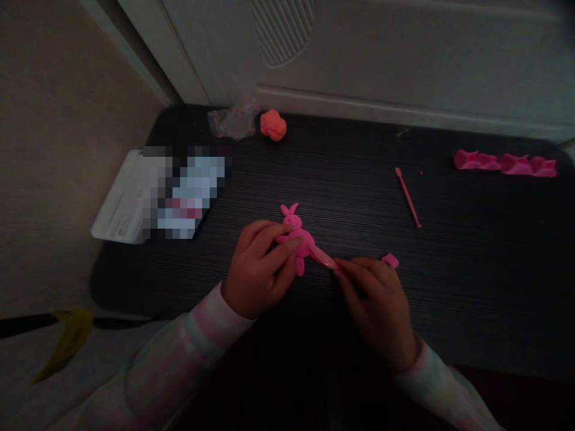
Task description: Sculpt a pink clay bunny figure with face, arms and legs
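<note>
1. Right now, the pink figure [302, 241] lies near the middle of the dark table [341, 179], its two ears pointing away from the person and a rounded leg showing below its body.
2. The left hand [265, 266] is mostly closed, fingers curled over the head and body to hold the figure; I can't tell exactly where the thumb presses.
3. The right hand [380, 305] is closed in a pinch on a flat, shiny pink tool [324, 258], whose far end meets the side of the figure's body.
4. Just beside the right hand's knuckles sits a small pink lump [390, 260].
5. Farther back lies a thin pink stick [408, 199], set at a slant, and well to its right a row of pink cups [505, 163].
6. Along the table's back edge, an orange lump [273, 125] sits beside a crumpled clear bag [233, 121].
7. Over on the left, a white tray [121, 200] lies next to a pale, pixelated item [193, 194] whose details I can't make out.
</note>
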Demonstrator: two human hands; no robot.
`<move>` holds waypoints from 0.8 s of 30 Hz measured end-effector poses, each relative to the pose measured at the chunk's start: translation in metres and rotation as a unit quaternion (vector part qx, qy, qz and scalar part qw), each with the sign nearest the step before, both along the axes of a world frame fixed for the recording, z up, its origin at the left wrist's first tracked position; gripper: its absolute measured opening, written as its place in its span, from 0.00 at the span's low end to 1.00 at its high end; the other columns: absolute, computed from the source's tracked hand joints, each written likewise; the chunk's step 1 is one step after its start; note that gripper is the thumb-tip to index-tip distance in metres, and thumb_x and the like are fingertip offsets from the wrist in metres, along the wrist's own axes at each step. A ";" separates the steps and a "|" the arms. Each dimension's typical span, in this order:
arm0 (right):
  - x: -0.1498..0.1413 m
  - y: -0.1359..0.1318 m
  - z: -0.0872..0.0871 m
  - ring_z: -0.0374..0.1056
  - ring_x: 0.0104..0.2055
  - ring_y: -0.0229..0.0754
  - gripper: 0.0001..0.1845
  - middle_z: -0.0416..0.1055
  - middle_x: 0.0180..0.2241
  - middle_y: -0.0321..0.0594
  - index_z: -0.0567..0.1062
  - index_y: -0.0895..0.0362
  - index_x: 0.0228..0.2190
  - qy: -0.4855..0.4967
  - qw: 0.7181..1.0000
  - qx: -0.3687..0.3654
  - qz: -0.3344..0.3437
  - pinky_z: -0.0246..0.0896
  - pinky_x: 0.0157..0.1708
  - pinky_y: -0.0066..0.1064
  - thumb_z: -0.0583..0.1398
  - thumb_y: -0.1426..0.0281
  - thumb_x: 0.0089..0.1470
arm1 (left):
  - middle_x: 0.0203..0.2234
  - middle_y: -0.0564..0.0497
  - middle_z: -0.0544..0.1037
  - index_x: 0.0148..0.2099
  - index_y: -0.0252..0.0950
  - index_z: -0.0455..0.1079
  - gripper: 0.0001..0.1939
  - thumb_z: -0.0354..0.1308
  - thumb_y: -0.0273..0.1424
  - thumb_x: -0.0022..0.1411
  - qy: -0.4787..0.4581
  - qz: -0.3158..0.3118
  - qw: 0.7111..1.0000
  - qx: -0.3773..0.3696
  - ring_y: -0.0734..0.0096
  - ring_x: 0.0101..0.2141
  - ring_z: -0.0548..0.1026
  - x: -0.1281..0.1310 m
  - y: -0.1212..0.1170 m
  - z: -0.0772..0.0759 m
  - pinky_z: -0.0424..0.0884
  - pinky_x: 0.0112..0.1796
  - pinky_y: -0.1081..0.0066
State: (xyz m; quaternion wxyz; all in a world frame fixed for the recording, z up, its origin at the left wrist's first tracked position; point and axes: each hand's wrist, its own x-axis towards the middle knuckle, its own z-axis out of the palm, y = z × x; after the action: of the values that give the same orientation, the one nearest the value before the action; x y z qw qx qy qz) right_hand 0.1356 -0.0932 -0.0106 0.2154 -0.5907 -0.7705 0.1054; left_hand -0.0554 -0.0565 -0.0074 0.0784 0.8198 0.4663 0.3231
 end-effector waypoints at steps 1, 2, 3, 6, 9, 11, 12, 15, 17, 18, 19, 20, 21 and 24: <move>0.000 0.000 0.000 0.62 0.33 0.41 0.08 0.68 0.32 0.41 0.72 0.57 0.35 0.001 1.000 -0.002 0.000 0.57 0.32 0.35 0.55 0.72 0.52 | 0.38 0.46 0.72 0.39 0.35 0.70 0.11 0.53 0.24 0.52 0.001 -0.002 1.000 0.002 0.62 0.42 0.64 0.000 0.000 0.000 0.65 0.41 0.60; 0.000 0.000 0.000 0.62 0.33 0.41 0.08 0.68 0.31 0.41 0.72 0.57 0.35 0.000 1.000 -0.004 0.003 0.57 0.32 0.35 0.54 0.71 0.52 | 0.38 0.46 0.72 0.38 0.36 0.71 0.11 0.53 0.24 0.52 0.005 -0.011 1.000 0.005 0.62 0.42 0.64 0.000 0.000 0.001 0.65 0.41 0.60; 0.000 0.000 0.000 0.62 0.32 0.41 0.08 0.68 0.31 0.41 0.72 0.57 0.35 -0.002 1.000 -0.004 0.006 0.56 0.32 0.35 0.54 0.71 0.52 | 0.38 0.46 0.72 0.38 0.36 0.71 0.10 0.53 0.24 0.52 0.010 -0.024 1.000 0.008 0.62 0.42 0.64 0.000 0.000 0.001 0.65 0.41 0.60; -0.001 0.001 0.001 0.62 0.32 0.41 0.08 0.69 0.31 0.40 0.73 0.57 0.34 -0.010 1.000 -0.008 0.015 0.55 0.32 0.35 0.54 0.72 0.52 | 0.39 0.46 0.72 0.38 0.36 0.71 0.11 0.54 0.24 0.51 0.030 -0.054 0.998 0.003 0.61 0.43 0.62 0.002 0.000 0.001 0.64 0.42 0.60; -0.002 0.002 0.002 0.62 0.32 0.41 0.08 0.69 0.31 0.40 0.73 0.57 0.34 -0.011 1.000 -0.020 0.013 0.54 0.32 0.35 0.55 0.71 0.52 | 0.41 0.46 0.71 0.39 0.36 0.71 0.11 0.54 0.25 0.52 0.061 -0.061 0.996 -0.014 0.60 0.44 0.62 0.004 -0.001 0.001 0.64 0.42 0.59; -0.002 0.002 0.003 0.63 0.32 0.40 0.08 0.69 0.31 0.40 0.73 0.57 0.34 -0.007 1.000 -0.026 0.009 0.53 0.33 0.35 0.55 0.72 0.51 | 0.42 0.46 0.72 0.39 0.36 0.71 0.11 0.54 0.26 0.52 0.079 -0.060 0.995 -0.020 0.59 0.44 0.62 0.004 -0.001 0.001 0.63 0.42 0.59; -0.003 0.002 0.003 0.63 0.32 0.40 0.08 0.69 0.31 0.40 0.73 0.57 0.34 -0.005 1.000 -0.028 0.009 0.53 0.33 0.35 0.55 0.72 0.51 | 0.42 0.47 0.72 0.39 0.36 0.71 0.11 0.54 0.26 0.52 0.087 -0.059 0.994 -0.023 0.59 0.44 0.62 0.005 -0.002 0.001 0.63 0.42 0.58; -0.003 0.003 0.004 0.63 0.32 0.40 0.07 0.69 0.31 0.40 0.73 0.57 0.33 -0.005 1.000 -0.023 0.011 0.53 0.33 0.35 0.56 0.72 0.51 | 0.43 0.47 0.71 0.40 0.36 0.71 0.12 0.54 0.26 0.52 0.100 -0.059 0.993 -0.028 0.58 0.45 0.62 0.005 -0.003 0.001 0.63 0.42 0.58; -0.003 0.003 0.004 0.63 0.32 0.41 0.07 0.69 0.31 0.40 0.73 0.57 0.33 -0.009 1.000 -0.018 0.014 0.53 0.33 0.36 0.56 0.73 0.51 | 0.43 0.46 0.71 0.41 0.36 0.70 0.12 0.54 0.26 0.51 0.096 -0.061 0.993 -0.026 0.58 0.45 0.62 0.005 -0.003 0.001 0.63 0.42 0.58; -0.003 0.003 0.004 0.63 0.32 0.41 0.07 0.69 0.31 0.40 0.73 0.57 0.34 -0.011 1.000 -0.017 0.015 0.53 0.32 0.36 0.56 0.73 0.51 | 0.43 0.46 0.71 0.41 0.36 0.70 0.12 0.54 0.26 0.51 0.089 -0.060 0.994 -0.023 0.59 0.45 0.62 0.005 -0.003 0.000 0.63 0.42 0.58; -0.003 0.003 0.003 0.63 0.32 0.41 0.07 0.69 0.31 0.40 0.73 0.57 0.34 -0.011 1.000 -0.016 0.016 0.54 0.32 0.36 0.56 0.73 0.51 | 0.43 0.46 0.71 0.40 0.35 0.70 0.12 0.55 0.26 0.51 0.077 -0.057 0.995 -0.017 0.59 0.44 0.62 0.004 -0.003 0.000 0.64 0.42 0.59; -0.002 0.002 0.003 0.63 0.32 0.41 0.08 0.69 0.31 0.40 0.72 0.57 0.34 -0.010 1.000 -0.015 0.017 0.54 0.33 0.36 0.56 0.72 0.51 | 0.42 0.45 0.71 0.40 0.35 0.70 0.12 0.55 0.26 0.51 0.064 -0.052 0.997 -0.010 0.60 0.44 0.63 0.004 -0.003 0.000 0.64 0.42 0.59; -0.002 0.002 0.003 0.63 0.32 0.41 0.08 0.69 0.31 0.40 0.72 0.58 0.34 -0.005 1.000 -0.013 0.016 0.54 0.33 0.35 0.56 0.72 0.51 | 0.41 0.46 0.71 0.40 0.35 0.70 0.12 0.55 0.26 0.50 0.050 -0.042 0.998 -0.003 0.60 0.44 0.63 0.003 -0.003 0.000 0.64 0.43 0.59; -0.001 0.001 0.002 0.63 0.33 0.41 0.08 0.69 0.31 0.41 0.72 0.59 0.35 0.010 1.000 -0.007 0.005 0.56 0.33 0.35 0.56 0.73 0.51 | 0.40 0.47 0.72 0.40 0.36 0.70 0.13 0.54 0.24 0.50 0.025 0.010 1.000 0.010 0.61 0.43 0.64 0.002 -0.002 0.000 0.64 0.43 0.59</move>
State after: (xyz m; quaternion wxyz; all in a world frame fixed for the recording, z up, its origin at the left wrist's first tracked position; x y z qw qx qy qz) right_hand 0.1345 -0.0924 -0.0089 0.2189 -0.5874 -0.7702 0.1177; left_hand -0.0534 -0.0588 -0.0071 0.0554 0.8237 0.4732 0.3075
